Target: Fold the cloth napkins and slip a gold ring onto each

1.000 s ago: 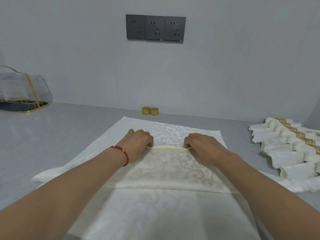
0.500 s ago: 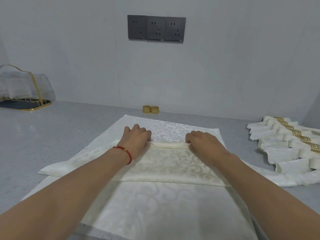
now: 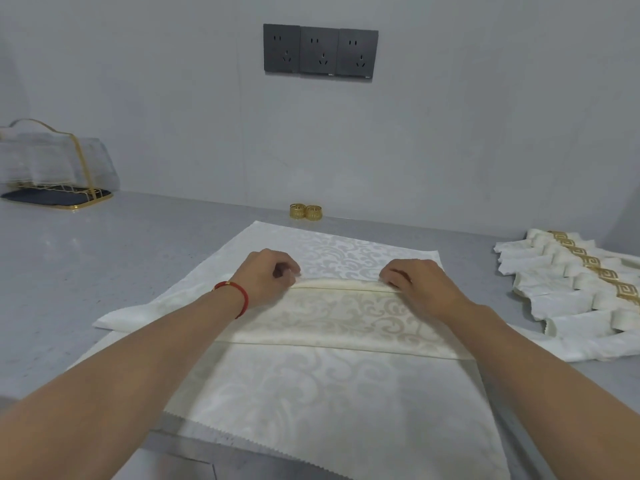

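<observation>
One napkin [image 3: 311, 382] lies mid-frame on the bench [image 3: 104, 258]; left hand [image 3: 265, 278] and right hand [image 3: 420, 289] pinch its raised fold with curled fingers. Two rings [image 3: 307, 212] stand beyond it at centre, touching.

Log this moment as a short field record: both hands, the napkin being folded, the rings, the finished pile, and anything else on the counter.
left hand: left hand pinches the raised pleat of the napkin at its left end
right hand: right hand pinches the same pleat at its right end
napkin: white damask cloth napkin lies spread on the grey counter, partly pleated
rings: two gold napkin rings stand side by side near the wall, beyond the napkin
finished pile: folded white napkins with gold rings, far right
other: gold wire holder, far left
</observation>
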Tool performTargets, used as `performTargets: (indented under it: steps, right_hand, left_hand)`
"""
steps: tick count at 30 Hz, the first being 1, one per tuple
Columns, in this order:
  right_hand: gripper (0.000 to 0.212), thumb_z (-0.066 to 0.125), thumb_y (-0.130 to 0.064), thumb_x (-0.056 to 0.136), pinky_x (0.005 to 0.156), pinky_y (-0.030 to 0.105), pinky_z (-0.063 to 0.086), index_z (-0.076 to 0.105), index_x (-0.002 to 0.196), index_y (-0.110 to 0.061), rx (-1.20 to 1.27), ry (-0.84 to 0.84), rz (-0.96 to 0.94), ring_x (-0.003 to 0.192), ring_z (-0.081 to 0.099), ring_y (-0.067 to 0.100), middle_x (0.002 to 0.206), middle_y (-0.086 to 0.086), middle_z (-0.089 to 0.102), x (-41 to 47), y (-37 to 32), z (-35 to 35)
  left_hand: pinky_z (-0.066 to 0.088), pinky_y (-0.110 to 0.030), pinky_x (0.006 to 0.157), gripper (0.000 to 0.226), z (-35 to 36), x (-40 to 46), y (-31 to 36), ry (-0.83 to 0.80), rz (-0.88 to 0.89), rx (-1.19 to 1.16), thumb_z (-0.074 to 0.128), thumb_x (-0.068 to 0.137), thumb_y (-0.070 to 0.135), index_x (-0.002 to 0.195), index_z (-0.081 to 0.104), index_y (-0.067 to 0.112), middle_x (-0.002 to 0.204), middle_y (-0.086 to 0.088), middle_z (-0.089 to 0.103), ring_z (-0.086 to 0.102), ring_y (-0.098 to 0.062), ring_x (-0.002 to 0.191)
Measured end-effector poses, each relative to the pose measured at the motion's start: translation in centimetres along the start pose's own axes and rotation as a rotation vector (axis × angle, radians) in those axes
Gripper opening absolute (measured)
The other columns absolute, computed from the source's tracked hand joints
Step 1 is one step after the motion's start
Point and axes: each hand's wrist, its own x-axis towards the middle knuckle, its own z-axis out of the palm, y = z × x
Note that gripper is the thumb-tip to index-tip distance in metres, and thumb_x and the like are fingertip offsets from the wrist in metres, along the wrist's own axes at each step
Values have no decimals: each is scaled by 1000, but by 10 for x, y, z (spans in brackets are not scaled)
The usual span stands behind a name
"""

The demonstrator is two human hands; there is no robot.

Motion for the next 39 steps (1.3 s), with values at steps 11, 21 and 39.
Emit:
performTargets:
  steps: [11,21,39]
  right_hand:
    - [24,82,-9,71,59,32,34,64,84,-17,-736,113,-343,70,57,22,76,-2,59,-12,-19,6]
    - [14,43,-21,104,71,32,39,55,98,-18,-506,-73,-260,89,55,23,98,0,55,-28,-27,-5]
    - [19,53,-8,89,81,38,39,55,105,-19,-569,-21,-301,94,52,24,101,-2,54,-43,-35,-8]
  left_hand:
    - [35,-32,72,15,6,1,0,-6,361,682,54,94,5,101,56,18,98,2,57,48,-21,96]
    - [44,-25,84,28,-8,-25,-6,-60,261,314,56,87,5,99,72,24,100,12,66,60,-10,96]
    - [32,-38,77,36,-3,-34,8,32,428,919,50,86,-3,108,49,25,97,5,54,53,-21,92]
